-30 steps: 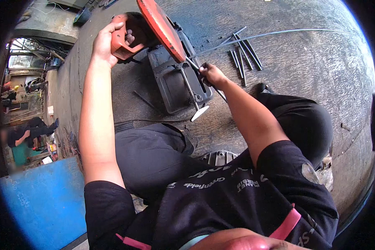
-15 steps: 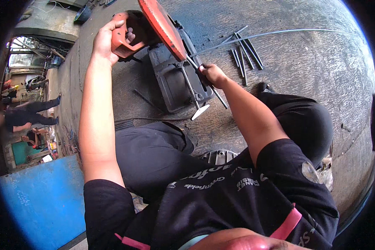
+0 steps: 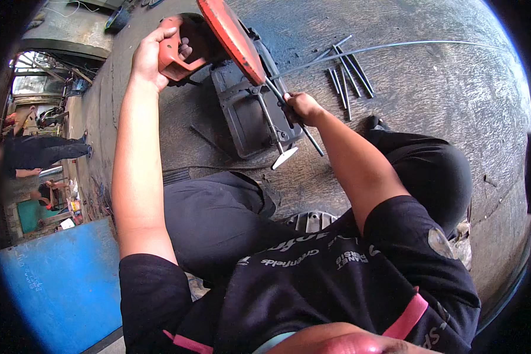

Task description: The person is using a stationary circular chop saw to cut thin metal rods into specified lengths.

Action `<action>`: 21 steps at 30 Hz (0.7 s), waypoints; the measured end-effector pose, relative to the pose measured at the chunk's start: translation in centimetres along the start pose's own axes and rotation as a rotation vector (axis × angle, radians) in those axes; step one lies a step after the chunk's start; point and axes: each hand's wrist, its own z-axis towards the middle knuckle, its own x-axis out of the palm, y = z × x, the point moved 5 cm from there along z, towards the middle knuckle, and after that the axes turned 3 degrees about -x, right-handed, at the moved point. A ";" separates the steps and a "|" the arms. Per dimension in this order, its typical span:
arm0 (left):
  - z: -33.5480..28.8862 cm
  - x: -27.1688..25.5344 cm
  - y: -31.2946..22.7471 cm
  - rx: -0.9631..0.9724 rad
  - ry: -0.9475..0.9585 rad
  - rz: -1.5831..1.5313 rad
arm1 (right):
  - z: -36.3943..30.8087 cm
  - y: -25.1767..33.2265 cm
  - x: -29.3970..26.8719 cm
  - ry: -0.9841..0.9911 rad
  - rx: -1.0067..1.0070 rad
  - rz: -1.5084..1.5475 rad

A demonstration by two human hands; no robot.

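My left hand (image 3: 150, 57) is wrapped round the orange D-shaped handle (image 3: 170, 53) of a cut-off saw. The saw's orange blade guard (image 3: 235, 42) slants over its dark base (image 3: 242, 127); the blade itself is hidden from this side. My right hand (image 3: 304, 108) is closed on a thin metal rod (image 3: 314, 140), just right of the base. The rod runs up under the lower end of the guard, and its near end sticks out past my fingers. A clamp screw (image 3: 268, 118) with a pale T-shaped handle (image 3: 284, 158) lies across the base.
Several cut rods (image 3: 349, 74) lie on the dark floor beyond my right hand. A long thin rod (image 3: 407, 45) stretches far right. Near my left knee runs a dark cable (image 3: 218, 167). A blue panel (image 3: 65, 277) is at lower left; another person (image 3: 47, 154) is at far left.
The guard and the rod in my right hand have shifted very slightly down and right. Both hands keep their grip. At far left, the other person's legs and arm have moved.
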 end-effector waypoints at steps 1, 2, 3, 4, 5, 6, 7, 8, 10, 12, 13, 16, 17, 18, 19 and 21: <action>0.0 0.0 0.1 -0.016 -0.002 0.001 | 0.2 0.0 -0.2 -0.021 -0.025 -0.015; 0.0 -0.1 0.0 -0.016 -0.002 0.002 | 0.5 -0.1 -0.3 -0.015 -0.024 -0.007; -0.1 -0.1 0.0 -0.008 0.000 0.012 | 0.8 0.0 -0.8 -0.074 -0.069 -0.078; -0.1 -0.1 0.0 0.000 0.003 0.022 | 1.0 0.2 -1.4 -0.131 -0.118 -0.154; -0.1 0.0 0.0 0.000 0.006 0.023 | 1.3 0.3 -2.0 -0.209 -0.127 -0.196; -0.1 -0.1 0.0 0.004 -0.006 0.038 | 1.4 0.2 -2.2 -0.196 -0.143 -0.183; -0.1 -0.1 0.0 0.012 -0.024 0.060 | 1.5 0.2 -2.7 -0.234 -0.147 -0.211; -0.1 0.0 0.0 0.008 -0.014 0.053 | 1.5 0.0 -3.2 -0.300 -0.129 -0.251; -0.2 -0.1 -0.1 0.023 -0.039 0.086 | 1.3 -0.2 -3.5 -0.297 -0.139 -0.265; -0.3 0.0 -0.2 0.033 -0.046 0.095 | 1.1 -0.2 -3.6 -0.337 -0.148 -0.320; -0.3 -0.1 -0.2 0.048 -0.068 0.107 | 1.1 -0.2 -3.7 -0.343 -0.147 -0.316; -0.3 -0.1 -0.3 0.047 -0.075 0.134 | 1.2 -0.1 -3.4 -0.300 -0.157 -0.277; -0.2 -0.1 -0.4 0.047 -0.075 0.134 | 1.2 -0.2 -3.4 -0.305 -0.143 -0.266; -0.2 -0.2 -0.5 0.055 -0.077 0.135 | 1.2 -0.2 -3.4 -0.309 -0.130 -0.256; -0.2 -0.2 -0.6 0.063 -0.078 0.136 | 1.2 -0.3 -3.4 -0.308 -0.130 -0.257; -0.2 -0.2 -0.6 0.059 -0.071 0.139 | 1.2 -0.1 -3.5 -0.334 -0.165 -0.237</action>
